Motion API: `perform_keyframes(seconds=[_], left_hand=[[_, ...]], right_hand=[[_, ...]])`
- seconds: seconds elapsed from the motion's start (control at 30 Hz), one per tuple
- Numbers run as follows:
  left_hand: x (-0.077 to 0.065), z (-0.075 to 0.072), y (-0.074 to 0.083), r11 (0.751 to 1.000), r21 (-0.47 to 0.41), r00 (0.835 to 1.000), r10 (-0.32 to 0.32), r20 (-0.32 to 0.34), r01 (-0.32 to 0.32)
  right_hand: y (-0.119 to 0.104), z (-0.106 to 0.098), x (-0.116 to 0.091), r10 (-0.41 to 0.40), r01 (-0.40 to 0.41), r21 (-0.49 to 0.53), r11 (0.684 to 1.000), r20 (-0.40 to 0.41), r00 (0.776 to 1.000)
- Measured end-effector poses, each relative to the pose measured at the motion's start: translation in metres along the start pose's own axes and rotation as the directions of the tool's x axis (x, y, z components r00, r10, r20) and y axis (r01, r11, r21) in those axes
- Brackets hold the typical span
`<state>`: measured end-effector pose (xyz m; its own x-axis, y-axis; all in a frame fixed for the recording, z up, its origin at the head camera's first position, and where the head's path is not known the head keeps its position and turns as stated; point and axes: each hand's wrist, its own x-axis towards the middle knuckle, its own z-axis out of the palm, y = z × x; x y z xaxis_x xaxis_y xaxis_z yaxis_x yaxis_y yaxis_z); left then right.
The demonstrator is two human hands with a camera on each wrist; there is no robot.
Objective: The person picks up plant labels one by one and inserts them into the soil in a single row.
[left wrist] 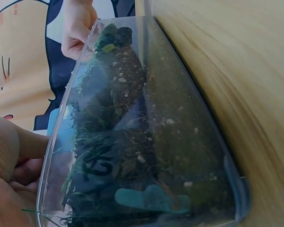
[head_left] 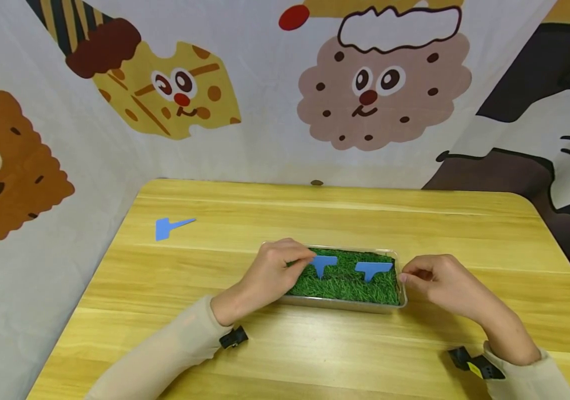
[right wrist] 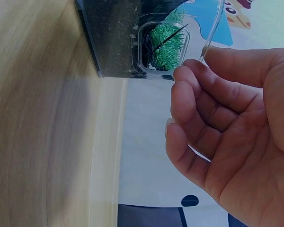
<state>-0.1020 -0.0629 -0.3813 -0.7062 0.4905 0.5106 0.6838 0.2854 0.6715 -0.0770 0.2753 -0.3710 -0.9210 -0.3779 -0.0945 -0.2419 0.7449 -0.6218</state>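
A clear plastic box (head_left: 335, 302) filled with soil and green grass (head_left: 350, 291) sits on the table. Two blue T-shaped plant labels stand upright in the grass, the left label (head_left: 326, 260) and the right label (head_left: 372, 269). With thumb and forefinger my left hand (head_left: 272, 272) pinches the left end of the left label. At the box's right end, the thumb and forefinger of my right hand (head_left: 452, 286) pinch the rim; its other fingers (right wrist: 182, 101) are loosely curled in the right wrist view. Dark soil (left wrist: 132, 94) shows through the box wall in the left wrist view.
Another blue plant label (head_left: 163, 228) lies flat at the table's far left. Behind the wooden table (head_left: 315, 355) hangs a white cloth (head_left: 265, 150) with cartoon biscuits. A black wrist device (head_left: 234, 337) is at the left sleeve, another device (head_left: 475, 364) at the right.
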Motion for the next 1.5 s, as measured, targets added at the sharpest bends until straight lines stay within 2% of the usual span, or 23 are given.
perform_keyframes(seconds=[0.27,0.57,1.07,1.5], left_hand=[[0.0014,0.0008,-0.0006,0.997,0.063,0.999,0.031,0.045,-0.034],[0.0019,0.0048,-0.0006,0.998,0.058,0.995,0.025,0.094,-0.031],[0.0048,0.0007,-0.0007,0.988,0.133,0.989,0.064,0.131,-0.081],[0.0056,0.0021,-0.0008,0.995,0.083,0.986,0.045,0.161,-0.059]], right_hand=[[-0.0006,0.0001,0.0005,0.002,-0.002,-0.001,1.000,0.003,1.000],[-0.0012,-0.0001,0.0000,-0.001,0.001,0.004,1.000,0.002,1.000],[-0.0019,0.0004,-0.0001,0.014,-0.014,-0.001,1.000,-0.001,1.000],[-0.0019,0.0000,-0.0002,0.007,-0.007,0.003,1.000,0.001,1.000]])
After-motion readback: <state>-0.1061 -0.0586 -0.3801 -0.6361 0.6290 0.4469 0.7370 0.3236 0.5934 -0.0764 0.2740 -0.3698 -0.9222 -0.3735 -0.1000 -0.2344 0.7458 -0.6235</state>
